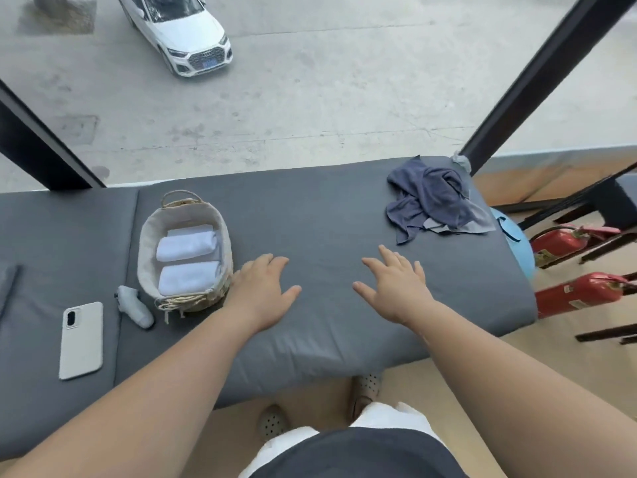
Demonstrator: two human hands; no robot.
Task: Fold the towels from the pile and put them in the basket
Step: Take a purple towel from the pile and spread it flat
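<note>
White folded towels (188, 249) already lie in the lined wicker basket (146, 236), which stands just beside the left hand (263, 293), on its outer side and touching or nearly touching its edge. At least three can be counted, packed side by side; whether more lie beneath them I cannot tell. So part of the job looks done. What is left is the crumpled pile of blue-grey towels (436, 201), sitting ahead of the right hand (396, 291) and off to its outer side, well apart from the basket. How many pieces the heap holds is hard to make out.

Both hands hover flat over the bare grey cushion (327, 215), palms down, fingers spread wide and holding nothing. Between them the cushion is free for folding. My guess is that the next towel has yet to be fetched from the pile, most easily by the right hand.
</note>
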